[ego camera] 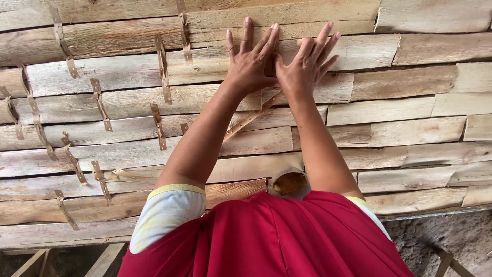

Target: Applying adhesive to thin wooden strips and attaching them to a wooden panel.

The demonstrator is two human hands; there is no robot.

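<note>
**Veneer sheets part-joined, hands pressing a seam**

Nearest, a tape roll (pixel 289 183) rests at the counter (pixel 435 211) edge by the red garment. Beyond it, a slanted tape strip (pixel 249 119) lies between the forearms. Farther on, the left hand (pixel 252 64) and right hand (pixel 306 66), fingers spread and flat, thumbs touching, press on the veneer sheets (pixel 400 82). Many short strips (pixel 163 69) already bridge seams on the left; the right side shows bare joints, seemingly still to tape.
</note>
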